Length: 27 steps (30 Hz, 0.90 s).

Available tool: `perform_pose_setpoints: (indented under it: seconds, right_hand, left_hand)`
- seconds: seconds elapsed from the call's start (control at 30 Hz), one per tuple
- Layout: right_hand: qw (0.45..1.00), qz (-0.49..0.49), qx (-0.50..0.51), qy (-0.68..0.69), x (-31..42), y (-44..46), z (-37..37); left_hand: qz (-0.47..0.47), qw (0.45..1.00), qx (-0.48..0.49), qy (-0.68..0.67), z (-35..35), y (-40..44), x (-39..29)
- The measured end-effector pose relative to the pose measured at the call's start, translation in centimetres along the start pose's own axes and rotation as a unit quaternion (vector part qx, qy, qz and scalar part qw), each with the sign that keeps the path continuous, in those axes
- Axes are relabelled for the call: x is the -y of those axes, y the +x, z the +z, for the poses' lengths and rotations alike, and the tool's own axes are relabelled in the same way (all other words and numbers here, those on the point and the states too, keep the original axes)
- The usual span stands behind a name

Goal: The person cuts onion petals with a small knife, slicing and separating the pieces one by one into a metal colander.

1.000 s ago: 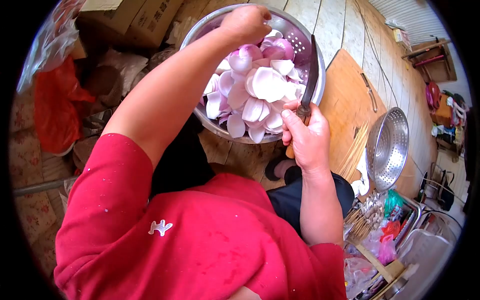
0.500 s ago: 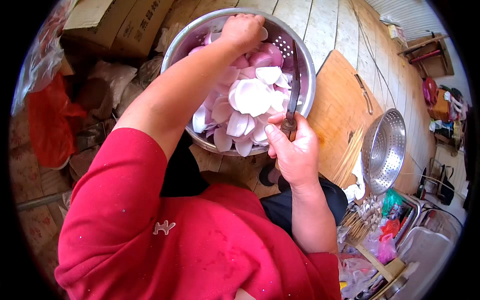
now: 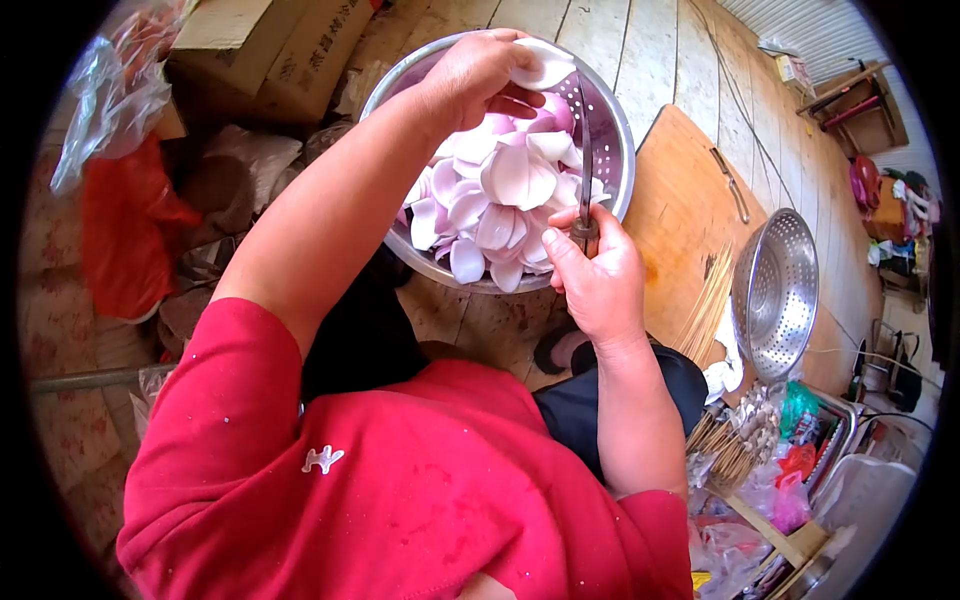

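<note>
My left hand [image 3: 475, 80] is over the far side of a metal colander [image 3: 629, 165], its fingers closed on a pale onion piece [image 3: 545, 66]. In my right hand [image 3: 603, 275], at the near right rim, is a knife [image 3: 587, 150] gripped by its handle. The blade points away from me, across the colander's right side, and its tip is close to the held piece. White and purple onion pieces [image 3: 500, 205] are heaped in the colander below both hands.
To the right lies a wooden board [image 3: 665, 190] with a second knife [image 3: 731, 185], thin wooden sticks [image 3: 708, 305] and another metal colander [image 3: 774, 295]. Cardboard boxes [image 3: 270, 60] and a red plastic bag [image 3: 125, 235] are on the left. Bags and bundled sticks crowd the lower right.
My left hand has come up from the onion pile with a piece in its fingers, beside the knife tip. My right hand still holds the knife upright in view. The view has shifted slightly.
</note>
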State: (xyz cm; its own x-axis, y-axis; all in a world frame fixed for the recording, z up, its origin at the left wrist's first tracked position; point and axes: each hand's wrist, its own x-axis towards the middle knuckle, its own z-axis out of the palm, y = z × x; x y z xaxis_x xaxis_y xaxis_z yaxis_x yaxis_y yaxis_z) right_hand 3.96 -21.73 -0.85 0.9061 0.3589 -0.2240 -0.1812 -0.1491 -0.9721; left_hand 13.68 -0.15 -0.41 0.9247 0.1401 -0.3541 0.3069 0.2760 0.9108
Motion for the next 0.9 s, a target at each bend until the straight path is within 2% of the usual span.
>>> perform_pose_setpoints:
  seconds: [0.07, 0.1, 0.2, 0.27, 0.33, 0.37, 0.47, 0.67, 0.73, 0.9]
  right_hand:
    - [1.0, -0.008, 0.001, -0.028, -0.3, -0.2, 0.0]
    - [1.0, -0.007, 0.002, -0.028, -0.3, -0.3, 0.1]
    - [0.999, -0.027, -0.005, -0.042, -0.4, -0.4, 0.5]
    - [0.997, -0.017, 0.003, -0.069, -0.7, -0.5, 0.5]
    - [0.996, -0.017, 0.007, -0.088, -0.7, -0.5, 0.7]
    - [0.994, -0.018, 0.009, -0.107, -0.7, -0.5, 0.8]
    - [0.993, -0.012, 0.009, -0.117, -0.7, -0.5, 1.3]
    - [0.991, -0.02, 0.009, -0.128, -1.1, 0.2, 1.7]
    - [0.991, -0.021, 0.005, -0.129, -1.2, 0.4, 1.8]
    - [0.99, -0.01, 0.005, -0.14, -1.1, 0.9, 1.9]
  left_hand:
    - [0.048, 0.997, 0.003, 0.06, 0.1, -1.8, 0.4]
    - [0.07, 0.989, -0.034, 0.127, 0.4, -2.8, 0.4]
    - [0.104, 0.978, -0.082, 0.159, 0.1, -4.4, 1.0]
    - [0.085, 0.982, -0.069, 0.153, -0.3, -5.2, 1.2]
    - [0.039, 0.997, -0.062, 0.037, -0.5, -5.8, 1.8]
    - [0.021, 0.997, -0.06, 0.035, -0.4, -6.2, 1.5]
    - [0.023, 0.999, -0.038, -0.009, -0.2, -6.2, 2.2]
    - [0.018, 0.997, -0.07, -0.005, 0.5, -5.6, 2.2]
    - [0.079, 0.987, -0.082, 0.109, -0.1, -4.7, 2.4]
    - [0.088, 0.991, -0.067, 0.081, -0.3, -5.1, 1.5]
